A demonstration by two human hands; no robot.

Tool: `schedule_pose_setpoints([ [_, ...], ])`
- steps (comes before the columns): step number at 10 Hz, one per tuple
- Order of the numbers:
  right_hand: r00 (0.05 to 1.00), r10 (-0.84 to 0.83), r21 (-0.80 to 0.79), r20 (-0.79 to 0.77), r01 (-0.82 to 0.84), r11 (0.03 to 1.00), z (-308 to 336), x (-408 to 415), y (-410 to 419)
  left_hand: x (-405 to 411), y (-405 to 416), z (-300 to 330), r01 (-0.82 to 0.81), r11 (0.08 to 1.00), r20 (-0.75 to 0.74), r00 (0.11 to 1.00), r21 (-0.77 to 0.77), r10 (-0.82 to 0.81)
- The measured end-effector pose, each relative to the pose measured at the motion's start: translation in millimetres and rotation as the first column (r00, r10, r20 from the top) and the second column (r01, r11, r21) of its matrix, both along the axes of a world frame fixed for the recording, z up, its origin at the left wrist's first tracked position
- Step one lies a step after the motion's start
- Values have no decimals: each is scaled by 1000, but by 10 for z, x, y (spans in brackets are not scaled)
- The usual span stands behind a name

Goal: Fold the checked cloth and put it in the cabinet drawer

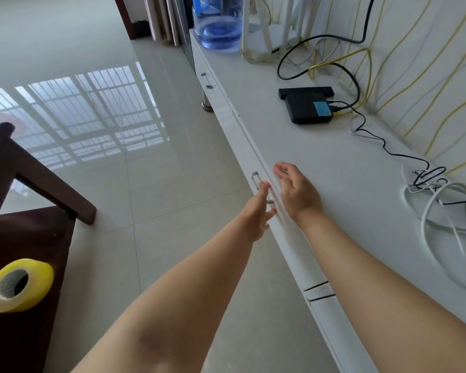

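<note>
**At the cabinet front: both hands at the drawer handle**

Head view. At the front edge of the long white cabinet [320, 162], both arms reach forward to one drawer front [256, 157]. The left hand [258, 211] is at the metal drawer handle [255, 179], fingers extended along the drawer face; the fingertips touch or overlap the handle. Its grip is loose and holds nothing; whether any finger hooks the handle cannot be told. The right hand [296, 189] rests over the cabinet's top front edge just beside the handle, fingers relaxed and slightly spread, grip wide and holding nothing. The drawer front sits flush with the cabinet line. The checked cloth is not visible in this view; its position cannot be told.

On the tabletop of the cabinet, a black box [307, 109] with a blue label lies near the wall, with black and yellow cables [347, 76] running to it. A tangle of white and black cords [441, 200] lies to the right. At the far end stand a blue water jug [215, 28] and a white router [275, 30]. A second drawer handle [207, 79] shows further along the cabinet.

At lower left, a roll of yellow tape [19, 285] lies on a dark wooden surface [24, 251]. The glossy tiled floor [119, 130] reflects a barred window.
</note>
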State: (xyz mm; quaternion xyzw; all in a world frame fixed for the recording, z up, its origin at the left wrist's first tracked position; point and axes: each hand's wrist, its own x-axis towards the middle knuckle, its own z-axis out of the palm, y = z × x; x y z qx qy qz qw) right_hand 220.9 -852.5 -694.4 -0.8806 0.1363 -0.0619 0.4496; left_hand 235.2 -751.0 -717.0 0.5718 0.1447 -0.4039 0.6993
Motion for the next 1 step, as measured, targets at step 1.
schedule_pose_setpoints([
  [1, 1000, -11, -84, 4, 11, 996, 9, 4, 13, -112, -28, 58, 84, 994, 72, 993, 72, -89],
])
